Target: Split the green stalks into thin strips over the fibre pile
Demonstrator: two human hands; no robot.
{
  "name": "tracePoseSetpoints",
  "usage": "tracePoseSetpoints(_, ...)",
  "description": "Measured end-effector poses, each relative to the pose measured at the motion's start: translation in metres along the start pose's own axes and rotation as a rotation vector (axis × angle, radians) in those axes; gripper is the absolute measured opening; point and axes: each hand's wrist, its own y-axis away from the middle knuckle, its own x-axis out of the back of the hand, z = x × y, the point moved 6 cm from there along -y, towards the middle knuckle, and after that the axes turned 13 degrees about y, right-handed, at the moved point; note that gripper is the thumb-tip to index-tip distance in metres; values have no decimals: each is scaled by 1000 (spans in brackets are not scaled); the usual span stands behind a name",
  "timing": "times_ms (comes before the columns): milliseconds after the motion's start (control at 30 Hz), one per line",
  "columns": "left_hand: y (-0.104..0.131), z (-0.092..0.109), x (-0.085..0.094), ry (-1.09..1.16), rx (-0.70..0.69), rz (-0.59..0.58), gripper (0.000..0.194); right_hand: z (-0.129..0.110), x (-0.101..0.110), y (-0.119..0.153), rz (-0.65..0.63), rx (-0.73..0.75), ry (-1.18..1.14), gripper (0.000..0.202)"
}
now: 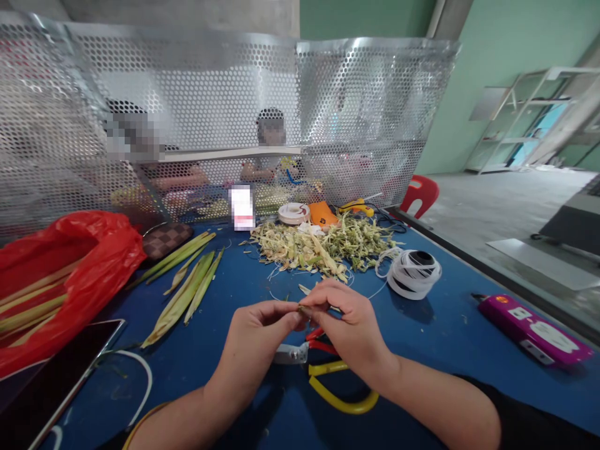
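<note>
My left hand (255,340) and my right hand (349,319) meet over the middle of the blue table, fingertips pinched together. Between them is a small greenish-brown piece of husk (302,307), mostly hidden by the fingers. Under my hands lie scissors with yellow handles (344,400) and a tool with red handles (321,345), partly covered by my right hand. Just beyond, small pale and green knotted husk pieces form a pile (323,244). A spool of white string (415,274) stands to the right, and long green husks (185,297) lie to the left.
At the left are a red plastic bag (100,234) holding husks, a tablet (60,387) and a checked pouch (167,240). A lit phone (242,207), a tape roll (294,214) and a perforated metal screen (210,87) stand behind. A purple case (534,328) lies right; people sit beyond the screen.
</note>
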Motion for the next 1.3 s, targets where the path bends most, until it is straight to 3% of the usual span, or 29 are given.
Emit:
tracePoseSetpoints(300, -4, -6, 6, 165, 213, -29, 15, -26, 1, 6, -85, 514, 408, 23)
tracePoseSetpoints(633, -1, -16, 5, 311, 434, -98, 9, -29, 1, 8, -70, 583, 497, 24)
tracePoseSetpoints(800, -3, -5, 0, 199, 259, -176, 14, -19, 5, 1, -88, 299, 303, 18)
tracePoseSetpoints(1000, -4, 16, -2, -231, -98, -195, 18, -6, 2, -3, -183, 15, 120, 14)
tracePoseSetpoints(1167, 1, 27, -1, -542, -336, -170, 21, -7, -3, -2, -230, -25, 128, 12)
tracePoseSetpoints(1300, -2, 23, -2, -547, -332, -193, 22, -3, 1, -8, -235, -17, 177, 14)
